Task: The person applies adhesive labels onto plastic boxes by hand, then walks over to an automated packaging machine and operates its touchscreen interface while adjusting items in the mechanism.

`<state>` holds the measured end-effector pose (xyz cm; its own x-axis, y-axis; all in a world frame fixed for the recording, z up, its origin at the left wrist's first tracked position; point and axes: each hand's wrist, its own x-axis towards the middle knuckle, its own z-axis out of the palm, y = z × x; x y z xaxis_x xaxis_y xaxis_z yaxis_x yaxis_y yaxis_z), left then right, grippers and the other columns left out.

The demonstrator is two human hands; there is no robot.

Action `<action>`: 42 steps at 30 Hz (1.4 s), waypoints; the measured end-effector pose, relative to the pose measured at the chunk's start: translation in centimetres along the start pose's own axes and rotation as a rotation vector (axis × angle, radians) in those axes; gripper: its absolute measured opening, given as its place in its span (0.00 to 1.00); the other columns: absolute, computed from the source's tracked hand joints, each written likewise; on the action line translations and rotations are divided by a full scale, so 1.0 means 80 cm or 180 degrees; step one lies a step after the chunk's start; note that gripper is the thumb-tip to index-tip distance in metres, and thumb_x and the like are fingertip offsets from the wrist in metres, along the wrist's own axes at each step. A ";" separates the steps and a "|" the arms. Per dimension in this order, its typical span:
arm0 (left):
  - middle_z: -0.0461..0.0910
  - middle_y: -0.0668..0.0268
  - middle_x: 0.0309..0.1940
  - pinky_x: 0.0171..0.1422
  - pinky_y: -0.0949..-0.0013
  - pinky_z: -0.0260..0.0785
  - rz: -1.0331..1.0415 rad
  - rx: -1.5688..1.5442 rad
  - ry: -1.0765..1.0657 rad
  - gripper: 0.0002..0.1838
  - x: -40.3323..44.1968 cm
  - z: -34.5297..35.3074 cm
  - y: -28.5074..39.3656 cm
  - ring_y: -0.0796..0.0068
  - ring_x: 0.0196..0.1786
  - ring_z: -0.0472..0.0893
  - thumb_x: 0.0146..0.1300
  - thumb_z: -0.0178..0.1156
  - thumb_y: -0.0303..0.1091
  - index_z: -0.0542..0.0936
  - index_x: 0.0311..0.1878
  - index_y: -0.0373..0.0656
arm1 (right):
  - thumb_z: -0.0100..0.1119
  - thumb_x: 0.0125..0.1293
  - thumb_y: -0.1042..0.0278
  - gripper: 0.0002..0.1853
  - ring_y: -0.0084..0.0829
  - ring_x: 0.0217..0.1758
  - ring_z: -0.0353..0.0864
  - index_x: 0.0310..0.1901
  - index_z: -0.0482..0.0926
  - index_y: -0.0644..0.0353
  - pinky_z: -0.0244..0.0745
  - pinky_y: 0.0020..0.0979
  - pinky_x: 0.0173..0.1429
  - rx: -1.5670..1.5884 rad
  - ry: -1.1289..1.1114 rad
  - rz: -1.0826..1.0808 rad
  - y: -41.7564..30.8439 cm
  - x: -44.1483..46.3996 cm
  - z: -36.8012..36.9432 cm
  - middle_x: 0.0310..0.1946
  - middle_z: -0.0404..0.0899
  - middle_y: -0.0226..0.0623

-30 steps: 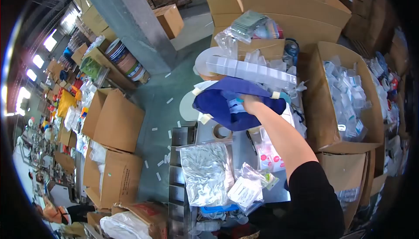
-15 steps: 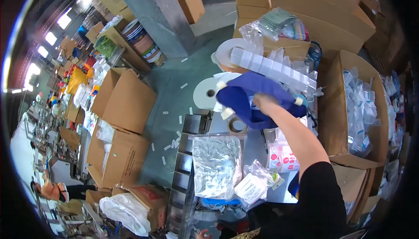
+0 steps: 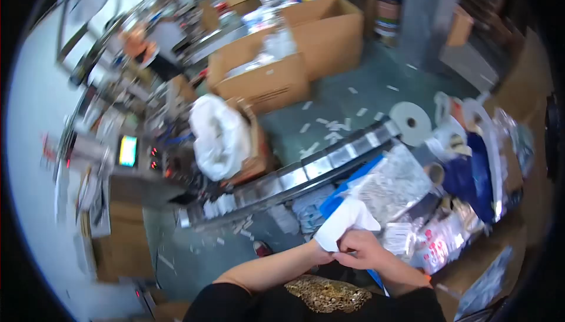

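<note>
Just in front of my body, my left hand [image 3: 323, 255] and my right hand [image 3: 361, 250] are together. A thin white sheet [image 3: 347, 221], perhaps paper or cloth, rises bent from between them. My left fingers are closed at its lower end, partly hidden by my right hand. My right fingers are curled against the sheet's lower edge. Just beyond lies a flat clear plastic bag with grey contents [image 3: 393, 183], with a blue edge [image 3: 338, 201] showing beside it. To its right are a small clear packet [image 3: 398, 238] and a white bag with pink print [image 3: 438, 242].
A metal conveyor with compartments [image 3: 297, 176] runs diagonally past the bench. Dark blue fabric [image 3: 462, 178], a tape roll [image 3: 434, 173] and a large white roll [image 3: 410, 123] lie to the right. Cardboard boxes [image 3: 265, 89] stand beyond. A machine with a lit screen [image 3: 128, 150] is at left.
The view has swung to the left. My right hand has left the dark blue fabric and come back to my left hand. The white sheet is now between both hands.
</note>
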<state>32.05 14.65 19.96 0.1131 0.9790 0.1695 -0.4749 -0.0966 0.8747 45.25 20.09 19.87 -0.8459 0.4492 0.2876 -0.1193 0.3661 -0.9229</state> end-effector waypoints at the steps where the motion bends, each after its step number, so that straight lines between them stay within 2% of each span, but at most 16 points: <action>1: 0.70 0.60 0.50 0.56 0.66 0.63 -0.1091 -0.0932 0.0377 0.22 -0.029 -0.023 -0.001 0.67 0.52 0.71 0.62 0.49 0.35 0.62 0.58 0.40 | 0.62 0.49 0.68 0.09 0.31 0.20 0.73 0.20 0.72 0.57 0.65 0.29 0.23 -0.0144 -0.0048 -0.0146 -0.003 0.009 0.028 0.17 0.72 0.32; 2: 0.71 0.61 0.48 0.52 0.68 0.66 -0.2131 -0.1935 0.0701 0.20 -0.057 -0.042 0.004 0.68 0.49 0.73 0.62 0.49 0.35 0.65 0.56 0.40 | 0.63 0.47 0.68 0.09 0.31 0.18 0.73 0.18 0.73 0.57 0.65 0.28 0.23 0.0068 -0.0372 0.0082 -0.008 0.021 0.057 0.15 0.72 0.32; 3: 0.71 0.61 0.48 0.52 0.68 0.66 -0.1969 -0.1977 0.0832 0.20 -0.085 -0.058 0.012 0.68 0.49 0.73 0.62 0.49 0.35 0.65 0.56 0.40 | 0.63 0.47 0.68 0.09 0.31 0.18 0.73 0.18 0.73 0.57 0.65 0.28 0.23 0.0099 -0.0568 0.0028 -0.015 0.041 0.084 0.15 0.72 0.32; 6: 0.75 0.68 0.34 0.33 0.75 0.69 -0.1741 -0.1883 0.1736 0.13 -0.167 -0.107 0.050 0.77 0.33 0.76 0.62 0.49 0.37 0.70 0.47 0.42 | 0.64 0.46 0.66 0.08 0.31 0.19 0.74 0.19 0.74 0.56 0.66 0.28 0.24 -0.0399 -0.1340 0.0083 -0.045 0.102 0.174 0.16 0.73 0.32; 7: 0.73 0.70 0.30 0.32 0.76 0.67 -0.1689 -0.1234 0.1861 0.13 -0.192 -0.123 0.087 0.78 0.31 0.74 0.64 0.45 0.39 0.71 0.46 0.43 | 0.65 0.45 0.63 0.10 0.33 0.19 0.73 0.19 0.74 0.56 0.66 0.29 0.24 -0.0350 -0.1381 -0.0218 -0.044 0.125 0.212 0.16 0.72 0.32; 10: 0.73 0.69 0.32 0.37 0.74 0.68 -0.0822 -0.1073 0.2290 0.15 -0.297 -0.207 0.141 0.78 0.34 0.74 0.65 0.42 0.41 0.70 0.46 0.42 | 0.65 0.46 0.60 0.11 0.34 0.19 0.74 0.20 0.75 0.56 0.66 0.30 0.22 -0.0422 -0.1685 -0.0783 -0.087 0.220 0.337 0.16 0.72 0.32; 12: 0.74 0.66 0.35 0.40 0.72 0.68 -0.0692 -0.1196 0.2445 0.17 -0.374 -0.240 0.210 0.77 0.36 0.75 0.65 0.41 0.42 0.70 0.47 0.41 | 0.65 0.46 0.58 0.12 0.35 0.19 0.74 0.21 0.75 0.56 0.66 0.31 0.21 -0.0419 -0.1861 -0.1043 -0.113 0.267 0.425 0.16 0.72 0.33; 15: 0.73 0.60 0.43 0.47 0.69 0.68 -0.0102 -0.1559 0.2884 0.20 -0.462 -0.277 0.282 0.72 0.43 0.75 0.65 0.40 0.44 0.67 0.51 0.38 | 0.63 0.48 0.55 0.14 0.35 0.20 0.73 0.20 0.73 0.57 0.69 0.35 0.33 0.0043 -0.2416 -0.1380 -0.147 0.323 0.538 0.16 0.71 0.33; 17: 0.72 0.57 0.47 0.50 0.67 0.68 0.0407 -0.1839 0.3233 0.23 -0.518 -0.300 0.312 0.69 0.46 0.75 0.64 0.40 0.45 0.65 0.54 0.37 | 0.60 0.51 0.54 0.17 0.33 0.21 0.72 0.18 0.71 0.57 0.64 0.42 0.50 -0.0332 -0.2860 -0.2593 -0.170 0.347 0.594 0.15 0.69 0.33; 18: 0.70 0.56 0.50 0.52 0.66 0.68 0.1031 -0.1966 0.3238 0.24 -0.547 -0.318 0.324 0.66 0.48 0.74 0.64 0.41 0.47 0.63 0.56 0.37 | 0.57 0.52 0.53 0.17 0.33 0.21 0.71 0.16 0.69 0.57 0.51 0.50 0.61 -0.0297 -0.2986 -0.2734 -0.174 0.351 0.619 0.14 0.67 0.32; 19: 0.69 0.55 0.53 0.53 0.64 0.68 0.1683 -0.2060 0.3232 0.27 -0.575 -0.327 0.333 0.64 0.50 0.74 0.63 0.42 0.48 0.62 0.58 0.38 | 0.57 0.52 0.53 0.17 0.33 0.21 0.71 0.16 0.69 0.57 0.51 0.50 0.61 -0.0193 -0.3107 -0.2794 -0.179 0.354 0.641 0.14 0.67 0.32; 25: 0.71 0.57 0.49 0.50 0.65 0.70 0.2168 -0.2174 0.4160 0.23 -0.674 -0.320 0.360 0.66 0.45 0.75 0.61 0.48 0.45 0.65 0.54 0.39 | 0.58 0.51 0.55 0.16 0.32 0.23 0.72 0.17 0.69 0.55 0.55 0.47 0.60 -0.0052 -0.3898 -0.3598 -0.195 0.378 0.756 0.17 0.67 0.31; 28: 0.75 0.61 0.40 0.43 0.71 0.71 0.1057 -0.1603 0.4944 0.17 -0.697 -0.320 0.371 0.74 0.38 0.76 0.61 0.53 0.40 0.70 0.48 0.39 | 0.58 0.51 0.55 0.14 0.35 0.27 0.73 0.21 0.70 0.56 0.60 0.44 0.57 0.0179 -0.4219 -0.3574 -0.199 0.378 0.803 0.21 0.69 0.33; 31: 0.76 0.66 0.32 0.36 0.77 0.68 0.0843 -0.0652 0.5470 0.14 -0.718 -0.303 0.372 0.81 0.32 0.74 0.61 0.54 0.38 0.72 0.44 0.38 | 0.57 0.51 0.58 0.13 0.43 0.39 0.74 0.34 0.75 0.57 0.70 0.39 0.45 0.0373 -0.4712 -0.3206 -0.184 0.380 0.847 0.33 0.75 0.41; 35: 0.76 0.69 0.29 0.33 0.80 0.66 0.0982 -0.0306 0.5935 0.15 -0.741 -0.314 0.385 0.85 0.29 0.72 0.62 0.52 0.41 0.72 0.43 0.37 | 0.58 0.51 0.59 0.11 0.42 0.40 0.74 0.34 0.75 0.56 0.69 0.39 0.46 0.1194 -0.4542 -0.3307 -0.184 0.393 0.904 0.34 0.75 0.39; 42: 0.75 0.69 0.29 0.34 0.80 0.66 0.1267 -0.0201 0.6238 0.16 -0.800 -0.343 0.408 0.86 0.29 0.72 0.63 0.51 0.42 0.72 0.43 0.37 | 0.60 0.49 0.62 0.10 0.41 0.39 0.75 0.32 0.76 0.55 0.69 0.38 0.46 0.1462 -0.4547 -0.3478 -0.208 0.414 0.989 0.31 0.75 0.37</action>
<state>-14.61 -46.27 25.20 -0.8969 -0.2586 -0.3588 -0.2571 -0.3553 0.8987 -21.90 -35.63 24.44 -0.0184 -0.8370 0.5469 -0.7535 -0.3479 -0.5578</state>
